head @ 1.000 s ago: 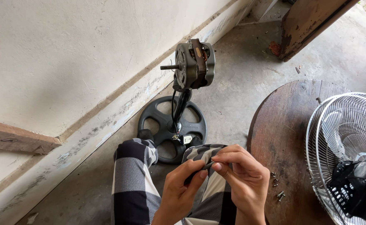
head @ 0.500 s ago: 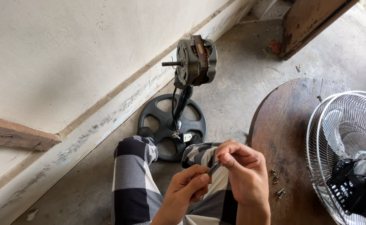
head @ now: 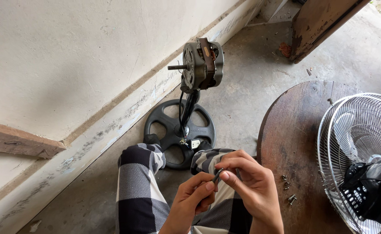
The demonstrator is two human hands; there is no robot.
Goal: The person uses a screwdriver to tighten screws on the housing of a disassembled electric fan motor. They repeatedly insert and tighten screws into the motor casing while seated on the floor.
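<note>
Pinching small pin (head: 217, 175), hands lowered.

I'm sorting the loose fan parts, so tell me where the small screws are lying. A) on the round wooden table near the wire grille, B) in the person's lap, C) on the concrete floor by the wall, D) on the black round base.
A: the small screws lie in a loose cluster on the round wooden table, just left of the wire grille.

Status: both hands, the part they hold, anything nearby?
Left hand and right hand pinch a small dark slim part over the lap. Bare fan motor ahead on its stand. Loose screws on round wooden table.
</note>
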